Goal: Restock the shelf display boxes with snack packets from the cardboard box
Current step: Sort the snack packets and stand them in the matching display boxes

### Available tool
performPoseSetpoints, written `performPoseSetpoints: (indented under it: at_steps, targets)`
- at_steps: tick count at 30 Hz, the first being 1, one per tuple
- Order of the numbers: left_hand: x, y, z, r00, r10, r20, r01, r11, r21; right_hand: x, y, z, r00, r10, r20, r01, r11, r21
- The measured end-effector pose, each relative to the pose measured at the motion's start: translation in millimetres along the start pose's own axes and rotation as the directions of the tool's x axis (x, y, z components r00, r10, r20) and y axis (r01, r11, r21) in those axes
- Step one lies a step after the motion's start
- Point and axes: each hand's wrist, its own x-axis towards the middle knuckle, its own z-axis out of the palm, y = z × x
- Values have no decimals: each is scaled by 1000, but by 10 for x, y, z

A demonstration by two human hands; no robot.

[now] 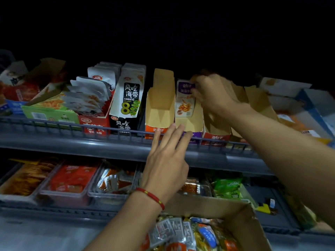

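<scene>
At a dim shop shelf [112, 142] filling the middle of the frame, we see a person's two bare arms reaching in from the lower edge. The right hand [213, 95], upper right of centre, curls its fingers and thumb round the top of a purple-and-white snack packet [184, 100], which stands upright inside the purple-fronted display box [188, 124] at centre. The left hand [168, 156], just below and left of that box, is flat with fingers straight and slightly spread; its fingertips lie at the front lip of the box and the shelf's rail, though we cannot tell whether they touch. A red cord bracelet [151, 196] circles the left wrist.

Beside the purple box, to the left, an orange-fronted display box [159, 104] shows bare cardboard inside; to the right, a red-fronted display box [215, 131] sits partly behind the right forearm. Further left stand a black-and-white seaweed box [126, 105] and rows of white packets [87, 95].

At the bottom centre, the open cardboard box [239, 218] holds a jumble of mixed snack packets [184, 234]. On the lower shelf, at left, clear trays [68, 194] carry red and orange packets; green packets [228, 187] lie at right.
</scene>
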Motion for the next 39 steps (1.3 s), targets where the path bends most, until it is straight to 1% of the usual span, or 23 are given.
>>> performPoseSetpoints:
  at_steps: [3, 5, 7, 8, 10, 12, 13, 14, 15, 16, 17, 18, 19, 21, 23, 25, 28, 30, 32, 34, 36, 38, 39]
  targets:
    - [-111, 7, -8, 998, 25, -50, -25, 1000, 6, -469, -16, -294, 980, -147, -134, 155, 986, 55]
    - [-251, 38, -6, 992, 37, -123, -37, 999, 3, -881, -54, -439, 981, -148, -126, 165, 977, 138]
    - [-418, 100, 0, 988, 53, -143, -51, 999, 20, -1351, -112, -522, 986, -156, -60, 165, 964, 208]
    - [-504, 128, 36, 992, 60, -111, -56, 998, 35, -1600, -141, -526, 985, -172, -25, 173, 956, 236]
    - [-656, 178, 179, 998, 52, 28, -53, 998, 41, -2077, -182, -469, 977, -204, 68, 179, 948, 262]
    - [-793, 216, 372, 964, -6, 264, -1, 1000, 26, -2502, -220, -330, 945, -172, 279, 98, 961, 260]
    - [-857, 237, 459, 912, -53, 407, 44, 999, 32, -2694, -242, -232, 891, -139, 433, 30, 968, 250]
    - [-922, 256, 543, 841, -101, 532, 87, 995, 51, -2875, -247, -110, 801, -110, 589, -30, 974, 223]
    - [-975, 265, 614, 756, -143, 639, 115, 990, 85, -3035, -257, 18, 682, -85, 727, -66, 982, 177]
    - [-1014, 258, 674, 676, -171, 717, 121, 985, 120, -3173, -286, 143, 563, -68, 824, -63, 990, 124]
    - [-1041, 248, 719, 616, -187, 765, 116, 982, 147, -3293, -332, 264, 487, -66, 871, -24, 996, 89]
    - [-1055, 233, 754, 576, -200, 792, 115, 980, 164, -3376, -379, 370, 443, -72, 893, 32, 997, 65]
    - [-1058, 219, 788, 551, -212, 807, 118, 977, 176, -3433, -420, 462, 429, -77, 900, 87, 995, 44]
    - [-1055, 203, 849, 524, -238, 818, 137, 971, 195, -3498, -468, 619, 447, -65, 892, 148, 989, -3]
    - [-1045, 196, 866, 518, -249, 818, 146, 968, 202, -3495, -510, 715, 467, -66, 882, 194, 980, -29]
    - [-1036, 180, 874, 523, -247, 816, 155, 969, 194, -3497, -550, 763, 477, -71, 876, 199, 980, -30]
    - [-1031, 163, 862, 549, -256, 796, 207, 964, 168, -3438, -600, 720, 518, -20, 855, 80, 996, -25]
    - [-1040, 144, 859, 556, -263, 788, 268, 955, 130, -3315, -614, 611, 558, 47, 829, -118, 993, 23]
    - [-1036, 114, 869, 572, -269, 775, 371, 927, 48, -3169, -552, 491, 603, 130, 787, -368, 921, 129]
    - [-1008, 111, 856, 589, -248, 770, 466, 882, -73, -3047, -458, 338, 612, 227, 758, -595, 764, 251]
    - [-976, 131, 806, 598, -213, 772, 548, 812, -200, -2974, -382, 181, 579, 324, 748, -772, 514, 375]
    - [-958, 182, 722, 614, -174, 769, 595, 743, -306, -2950, -331, 41, 482, 383, 788, -875, 174, 451]
    - [-959, 205, 678, 635, -166, 754, 592, 732, -337, -2943, -311, -27, 435, 378, 817, -887, 28, 460]
